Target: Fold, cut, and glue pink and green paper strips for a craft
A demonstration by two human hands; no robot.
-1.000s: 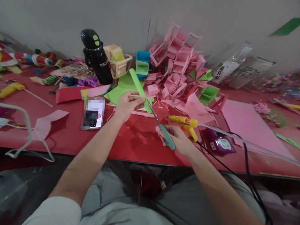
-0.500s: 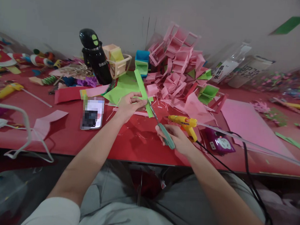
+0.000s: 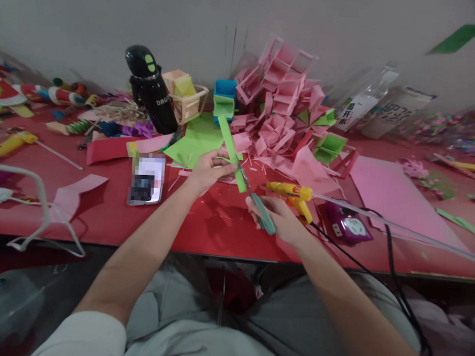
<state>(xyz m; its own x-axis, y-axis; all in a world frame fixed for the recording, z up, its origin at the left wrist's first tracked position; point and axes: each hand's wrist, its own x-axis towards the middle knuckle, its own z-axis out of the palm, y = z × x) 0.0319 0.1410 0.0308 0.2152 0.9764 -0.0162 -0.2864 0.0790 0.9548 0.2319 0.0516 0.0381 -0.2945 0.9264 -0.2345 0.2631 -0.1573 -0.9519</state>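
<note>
Between its thumb and fingers, my left hand [image 3: 211,170] pinches a narrow light-green paper strip [image 3: 228,138], which slants over the middle of the table. A pair of scissors with green handles [image 3: 263,215] is in my right hand [image 3: 277,217], fingers closed round the handles. The scissor blades meet the strip beside my left fingertips, pointing away and to the left. A larger green sheet [image 3: 195,139] lies behind my left hand. To the right of the scissors rests a yellow glue gun [image 3: 292,193] with a long clear glue stick in its back.
Pink paper boxes [image 3: 283,91] are heaped against the wall. A black bottle [image 3: 156,98] and a phone [image 3: 146,179] stand and lie to the left. A purple power socket [image 3: 348,225] with black cable and a pink sheet [image 3: 394,198] are on the right.
The green strip and my left hand have shifted slightly right and towards me, so the blades now cross the strip a little differently. My right hand has hardly moved.
</note>
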